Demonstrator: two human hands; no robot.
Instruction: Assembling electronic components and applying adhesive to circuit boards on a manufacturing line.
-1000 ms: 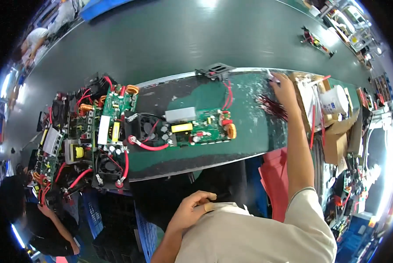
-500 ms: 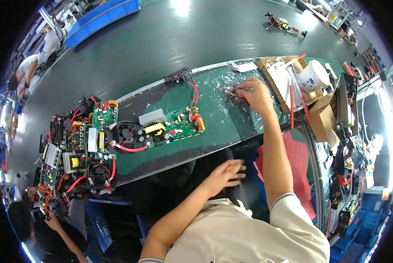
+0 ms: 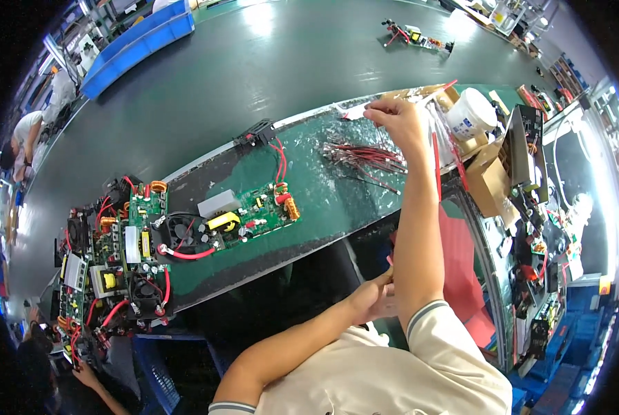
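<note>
My right hand [image 3: 398,123] is raised over the far right of the bench, thumb and fingers pinched together. Whatever they hold, if anything, is too small to name. Below it a bundle of thin red and black wires [image 3: 368,158] lies spread on the green bench top. A white slip [image 3: 353,111] lies just beyond the fingertips. My left hand [image 3: 373,299] is low by my body, below the bench's front edge; its fingers are partly hidden behind my right forearm. Left of the wires lies a green circuit board [image 3: 264,216] with a black fan [image 3: 183,228] attached.
More boards with fans [image 3: 109,259] crowd the bench's left end. A cardboard box [image 3: 492,181] and white tub [image 3: 472,114] stand at right, by red rods [image 3: 436,166]. Across the dark surface are a blue bin [image 3: 136,48] and another board [image 3: 420,39]. Another person's hand [image 3: 87,373] is lower left.
My right hand has lifted off the wires and moved up and away, uncovering the bundle. My left hand has moved right, behind my right forearm. The whole view has shifted slightly.
</note>
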